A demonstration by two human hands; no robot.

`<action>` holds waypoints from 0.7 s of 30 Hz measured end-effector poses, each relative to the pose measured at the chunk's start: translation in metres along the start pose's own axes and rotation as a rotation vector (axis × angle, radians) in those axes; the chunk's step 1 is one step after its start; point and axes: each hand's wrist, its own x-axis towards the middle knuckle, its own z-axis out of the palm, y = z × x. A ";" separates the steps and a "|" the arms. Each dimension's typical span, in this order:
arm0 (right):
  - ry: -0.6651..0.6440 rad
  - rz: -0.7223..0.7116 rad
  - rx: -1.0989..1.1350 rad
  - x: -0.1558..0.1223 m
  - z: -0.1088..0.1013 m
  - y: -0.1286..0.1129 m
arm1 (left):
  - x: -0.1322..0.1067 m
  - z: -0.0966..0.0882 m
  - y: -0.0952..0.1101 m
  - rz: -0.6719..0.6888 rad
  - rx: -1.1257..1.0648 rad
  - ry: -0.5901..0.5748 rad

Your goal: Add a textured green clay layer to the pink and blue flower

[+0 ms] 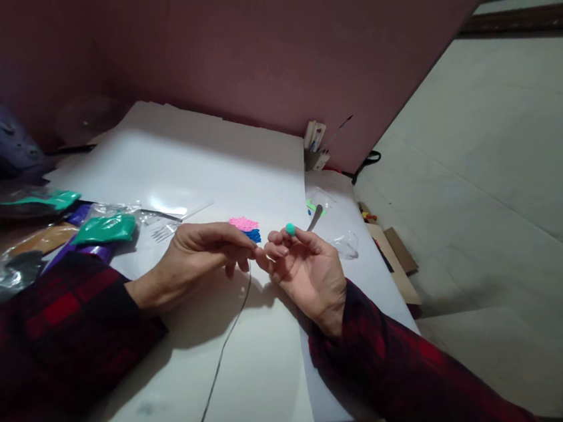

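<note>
A table point(379, 285) covered with large white sheets point(206, 163) carries everything. On the sheets lie a pink clay patch point(243, 222) touching a blue one point(254, 236), a clear fork point(163, 229), green packets point(106, 227) at the left, a clear bag point(346, 243), and the trailing end of a dark wire point(217, 372). A brush holder point(312, 152) stands at the far edge.

Left hand point(196, 256) pinches a thin dark wire point(228, 339) trailing near; right hand point(300, 267) holds a teal ball point(290, 229). Pink and blue pieces point(246, 226) lie just beyond, on white paper point(201, 162).
</note>
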 end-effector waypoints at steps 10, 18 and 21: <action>0.031 0.004 0.032 -0.002 0.003 0.000 | -0.001 0.002 -0.009 0.028 0.021 0.058; -0.022 0.029 0.035 -0.002 0.002 0.003 | -0.001 0.002 -0.006 -0.056 -0.086 0.014; -0.039 0.021 0.030 -0.002 0.001 0.004 | -0.002 0.001 -0.006 -0.094 -0.095 -0.005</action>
